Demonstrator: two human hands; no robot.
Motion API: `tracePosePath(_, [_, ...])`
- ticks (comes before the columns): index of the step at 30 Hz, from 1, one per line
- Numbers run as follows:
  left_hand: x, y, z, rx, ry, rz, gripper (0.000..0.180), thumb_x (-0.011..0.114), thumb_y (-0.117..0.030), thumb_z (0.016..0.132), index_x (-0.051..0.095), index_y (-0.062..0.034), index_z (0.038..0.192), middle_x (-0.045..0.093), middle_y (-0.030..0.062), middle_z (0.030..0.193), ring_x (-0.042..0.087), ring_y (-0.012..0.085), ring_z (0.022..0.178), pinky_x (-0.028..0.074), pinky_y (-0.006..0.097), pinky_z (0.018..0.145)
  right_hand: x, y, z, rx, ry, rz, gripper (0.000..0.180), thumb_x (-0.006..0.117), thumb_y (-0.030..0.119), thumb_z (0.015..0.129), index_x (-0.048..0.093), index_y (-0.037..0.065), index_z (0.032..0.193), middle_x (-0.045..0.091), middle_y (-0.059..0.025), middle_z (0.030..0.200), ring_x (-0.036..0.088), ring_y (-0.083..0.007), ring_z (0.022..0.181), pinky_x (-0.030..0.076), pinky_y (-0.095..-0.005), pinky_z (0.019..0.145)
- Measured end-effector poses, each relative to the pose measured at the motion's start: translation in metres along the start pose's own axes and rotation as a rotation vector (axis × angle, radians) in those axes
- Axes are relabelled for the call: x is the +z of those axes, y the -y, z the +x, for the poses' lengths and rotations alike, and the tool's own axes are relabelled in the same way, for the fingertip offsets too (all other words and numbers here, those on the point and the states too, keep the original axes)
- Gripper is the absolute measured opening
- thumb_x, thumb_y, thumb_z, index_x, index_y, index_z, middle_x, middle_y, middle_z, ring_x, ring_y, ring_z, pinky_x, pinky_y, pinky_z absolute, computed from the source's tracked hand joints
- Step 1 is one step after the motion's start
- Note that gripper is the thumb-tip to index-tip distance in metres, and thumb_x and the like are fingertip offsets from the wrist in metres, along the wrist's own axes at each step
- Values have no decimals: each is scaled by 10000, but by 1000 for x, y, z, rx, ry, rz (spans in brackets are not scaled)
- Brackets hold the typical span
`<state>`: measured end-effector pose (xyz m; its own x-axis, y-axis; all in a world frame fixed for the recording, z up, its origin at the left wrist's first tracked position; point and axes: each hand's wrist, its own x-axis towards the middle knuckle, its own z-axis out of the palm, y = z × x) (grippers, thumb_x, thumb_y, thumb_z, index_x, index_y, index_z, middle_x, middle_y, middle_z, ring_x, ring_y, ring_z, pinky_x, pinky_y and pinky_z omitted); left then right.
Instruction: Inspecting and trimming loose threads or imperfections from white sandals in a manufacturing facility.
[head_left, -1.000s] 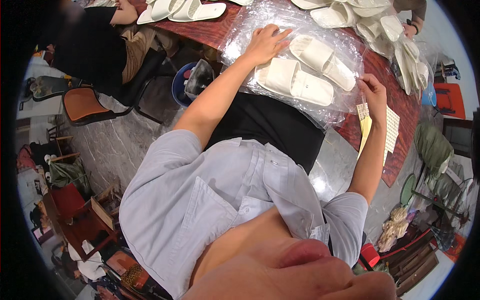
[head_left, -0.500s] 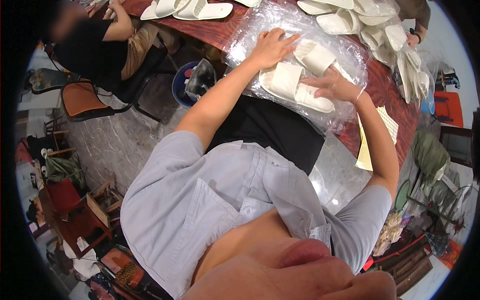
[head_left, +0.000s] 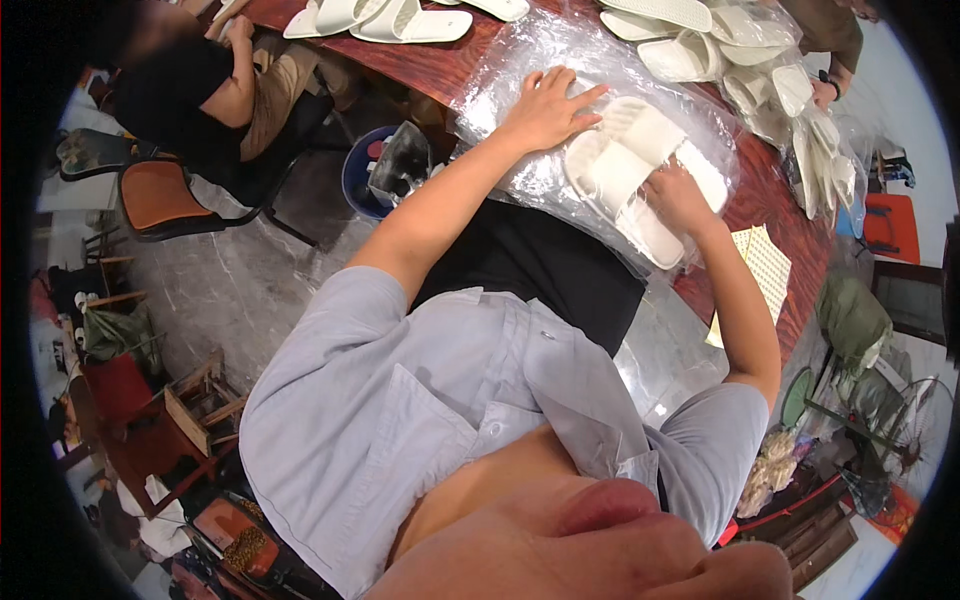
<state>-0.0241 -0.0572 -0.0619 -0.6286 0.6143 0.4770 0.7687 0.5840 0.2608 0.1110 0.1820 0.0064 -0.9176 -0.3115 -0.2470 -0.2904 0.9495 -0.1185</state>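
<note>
A person in a pale grey short-sleeved shirt (head_left: 400, 420) leans over the edge of a reddish-brown wooden table (head_left: 440, 70), both forearms stretched forward from the lower part of the view. Nearest on the table's right end, just beyond the right elbow, lie pale yellow paper sheets (head_left: 765, 265) printed with a fine grid, flat on the wood. The right hand (head_left: 675, 195) is laid on a pair of white slippers (head_left: 630, 165) with its fingers curled over them, gripping the near slipper; the pair sits wrapped in a crinkled clear plastic bag (head_left: 520, 100) that spreads across the table edge and catches the light. The slippers are plain, broad-strapped and open-toed, stacked side by side at a slant. The left hand (head_left: 550, 105) rests open, palm down and fingers spread, pressing the plastic flat just beside the pair. Below the table stands a blue bucket (head_left: 355, 180) holding dark crumpled material. Farther along the table, more white slippers (head_left: 380, 18) lie loose at the far left, and a heap of bagged white slippers (head_left: 790, 95) fills the far right. Another person in a black top (head_left: 170, 95) sits at the far left on an orange-seated chair (head_left: 150, 195).
</note>
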Motion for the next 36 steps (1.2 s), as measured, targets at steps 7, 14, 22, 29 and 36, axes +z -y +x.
tracePosePath(7, [-6, -8, 5, 13, 57, 120, 562, 519, -521, 957, 357, -462, 1492, 460, 223, 1405, 360, 371, 1370, 249, 555, 1094, 17, -74, -71, -13, -506, -30, 182, 640, 86, 808, 731, 5, 944, 664, -202, 1094, 541, -400, 1128, 433, -478, 989])
tracePosePath(14, [-16, -21, 18, 54, 215, 378, 531, 572, -467, 941, 428, -434, 1450, 466, 244, 1384, 409, 391, 1324, 362, 610, 1015, 15, -66, -89, 223, -334, 135, 141, 636, 59, 800, 712, -32, 876, 684, -230, 859, 633, -410, 876, 486, -470, 837])
tracePosePath(22, [-12, -97, 57, 296, 479, 33, 479, 550, -466, 951, 502, -342, 1411, 471, 235, 1379, 438, 466, 1269, 390, 637, 979, 25, -80, -90, 176, -372, 143, 141, 640, 82, 811, 710, -35, 847, 678, -231, 814, 642, -397, 785, 496, -457, 768])
tracePosePath(29, [28, -98, 17, 231, 292, 84, 573, 487, -598, 944, 422, -386, 1473, 399, 244, 1462, 332, 492, 1359, 268, 697, 1050, 3, -73, -107, 220, -364, -3, 168, 651, 158, 840, 736, 16, 869, 691, -215, 862, 631, -389, 896, 470, -474, 854])
tracePosePath(36, [29, -100, 17, 229, 240, 18, 553, 471, -600, 948, 460, -372, 1451, 358, 254, 1512, 257, 508, 1414, 217, 699, 1080, -58, -75, -154, 375, -836, -124, 173, 634, 63, 837, 696, -21, 975, 658, -225, 832, 624, -383, 799, 477, -440, 783])
